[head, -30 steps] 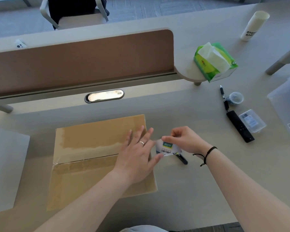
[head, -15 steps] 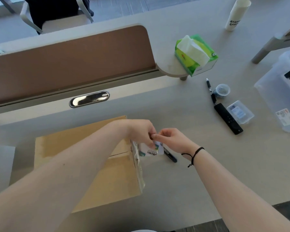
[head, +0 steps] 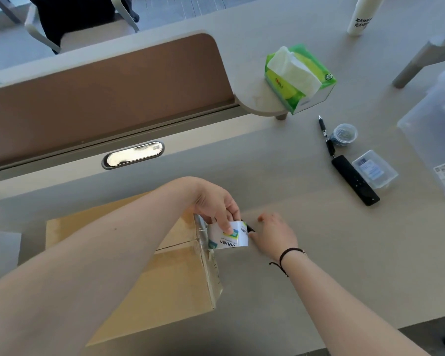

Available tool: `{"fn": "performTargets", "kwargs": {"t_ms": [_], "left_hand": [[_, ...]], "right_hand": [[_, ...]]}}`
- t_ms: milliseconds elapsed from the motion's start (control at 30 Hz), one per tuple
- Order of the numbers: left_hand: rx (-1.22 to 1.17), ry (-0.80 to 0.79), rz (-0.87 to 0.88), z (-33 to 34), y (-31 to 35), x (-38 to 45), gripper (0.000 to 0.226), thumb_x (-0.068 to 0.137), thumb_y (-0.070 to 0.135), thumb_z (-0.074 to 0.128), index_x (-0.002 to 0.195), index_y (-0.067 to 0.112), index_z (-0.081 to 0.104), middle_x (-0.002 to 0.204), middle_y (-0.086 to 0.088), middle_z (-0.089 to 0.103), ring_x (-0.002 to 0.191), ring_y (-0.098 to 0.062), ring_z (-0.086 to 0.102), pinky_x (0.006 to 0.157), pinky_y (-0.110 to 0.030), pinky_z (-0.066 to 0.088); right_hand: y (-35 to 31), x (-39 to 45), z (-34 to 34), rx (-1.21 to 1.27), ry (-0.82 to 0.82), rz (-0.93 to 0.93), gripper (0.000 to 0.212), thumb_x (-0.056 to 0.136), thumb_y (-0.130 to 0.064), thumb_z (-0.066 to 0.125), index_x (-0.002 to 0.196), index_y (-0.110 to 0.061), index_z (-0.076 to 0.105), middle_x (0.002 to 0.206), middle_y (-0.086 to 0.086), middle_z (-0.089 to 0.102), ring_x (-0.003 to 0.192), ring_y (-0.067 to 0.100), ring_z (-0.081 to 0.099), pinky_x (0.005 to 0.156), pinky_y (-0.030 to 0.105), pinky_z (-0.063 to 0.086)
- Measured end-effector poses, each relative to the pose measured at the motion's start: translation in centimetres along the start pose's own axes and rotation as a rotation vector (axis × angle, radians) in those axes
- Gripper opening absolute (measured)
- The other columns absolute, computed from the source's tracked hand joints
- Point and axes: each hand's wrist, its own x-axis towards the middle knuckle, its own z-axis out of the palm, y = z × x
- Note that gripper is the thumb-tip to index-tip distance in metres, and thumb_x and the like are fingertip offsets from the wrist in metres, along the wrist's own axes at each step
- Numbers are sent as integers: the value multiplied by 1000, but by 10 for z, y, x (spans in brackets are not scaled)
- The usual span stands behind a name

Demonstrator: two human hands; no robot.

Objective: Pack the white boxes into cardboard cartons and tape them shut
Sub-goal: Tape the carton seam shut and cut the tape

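So there's a closed cardboard carton (head: pixel 149 273) sitting on the near left of the desk (head: pixel 306 265), flaps down, with clear tape shining across its top and down its right-hand end. The person's left arm is reaching over the carton, and the left hand (head: pixel 217 204) is pinching a roll of packing tape (head: pixel 229 236) with a white printed wrapper, holding it right at the carton's top right edge, thumb pressing on the roll. Just right of that, the right hand (head: pixel 275 233) is lying low by the desk with fingers loosely curled, fingertips touching the roll's right side next to some small black thing I can't make out; it isn't clamped on anything. Further right and farther back, a green tissue pack (head: pixel 299 78), a pen (head: pixel 325 136), a black remote (head: pixel 355 183) and a clear plastic bin (head: pixel 432 129) are lying around.
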Motion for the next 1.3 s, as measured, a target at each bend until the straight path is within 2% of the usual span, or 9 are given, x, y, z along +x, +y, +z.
{"fn": "performTargets", "kwargs": {"t_ms": [100,200,467,600,700,833,1000,1167,1300], "left_hand": [[2,22,-15,1,2,-5,19,93,7,70,107,18,66,87,9,75,81,-19,68,58,-26,56],[-19,47,-16,2,5,-9,22,93,4,68,113,13,64,87,3,73,66,-11,71,46,-21,52],[-68,114,-47,8,16,1,21,82,19,82,97,7,74,103,-19,76,83,-32,75,76,-48,62],[-58,66,-56,9,18,2,11,84,22,81,89,13,77,95,-16,75,69,-23,73,75,-44,62],[-48,18,-73,7,19,0,14,86,20,79,98,13,76,109,-20,74,79,-27,73,84,-47,61],[-145,7,-111,1,20,-5,22,90,13,74,110,5,71,91,-16,76,74,-31,74,68,-41,63],[-151,-108,-231,0,18,1,32,87,23,78,107,0,71,98,-19,76,92,-35,71,92,-49,57],[-100,-97,-261,6,21,8,36,89,41,74,98,6,71,85,-9,76,77,-23,74,68,-30,61],[-104,-83,-242,9,27,3,28,94,31,69,110,8,65,77,-6,74,61,-18,72,50,-25,57]], "right_hand": [[-6,-1,8,-66,56,-25,28,93,-32,57,118,-19,56,120,4,56,112,27,58,88,35,48],[-11,-1,12,-134,37,-56,19,95,-23,48,111,-16,55,117,5,58,109,27,59,83,35,44],[-9,-2,10,-257,16,-76,16,95,-13,47,111,-16,49,115,5,61,106,27,63,74,32,39],[-2,-3,13,-126,12,-17,6,98,-21,45,95,-18,40,109,5,62,86,28,55,68,31,37],[5,-8,14,-9,6,17,16,99,-30,44,92,-16,42,97,4,55,82,26,47,67,33,35],[14,-15,14,129,-13,72,14,93,-27,48,95,-13,43,90,3,54,82,30,53,65,34,38],[18,-21,12,185,-49,77,15,93,-27,50,97,-14,44,87,2,57,82,31,57,63,34,40],[17,-23,8,212,-78,55,17,91,-29,51,98,-13,46,92,6,63,85,31,62,66,36,47],[13,-23,8,263,-102,40,17,92,-29,53,100,-15,48,91,3,63,83,27,63,66,36,49]]}}
